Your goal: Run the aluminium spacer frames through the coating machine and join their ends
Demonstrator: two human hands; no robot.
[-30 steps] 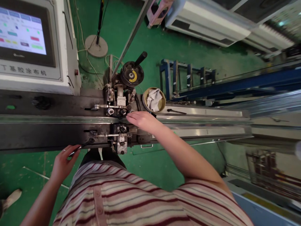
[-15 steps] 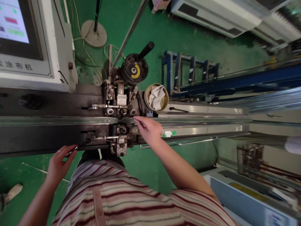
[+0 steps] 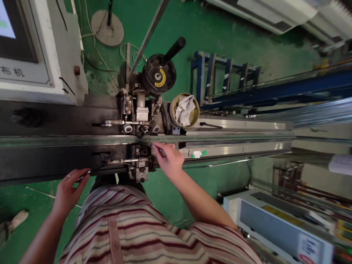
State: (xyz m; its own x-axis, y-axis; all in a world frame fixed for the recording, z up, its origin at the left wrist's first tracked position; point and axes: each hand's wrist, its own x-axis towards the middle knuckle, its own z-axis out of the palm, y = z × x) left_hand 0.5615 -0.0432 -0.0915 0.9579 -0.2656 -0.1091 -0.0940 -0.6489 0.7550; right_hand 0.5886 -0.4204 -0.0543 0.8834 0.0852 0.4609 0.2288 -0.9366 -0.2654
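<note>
At the near left, the left hand (image 3: 67, 189) is pinching a slim tool (image 3: 87, 173) by the machine bed (image 3: 49, 161); it is probably feeling light, stiff and smooth, suiting a mid-length fingertip hold. The right hand (image 3: 171, 160) is hovering beside the metal fixture (image 3: 142, 170), grasp unclear.

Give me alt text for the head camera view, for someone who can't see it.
A person's right hand is beside the narrow strip along a machine, the left hand holding a slim object at its near edge. Beyond the strip are a handwheel and a tub of crumpled cloth.
</note>
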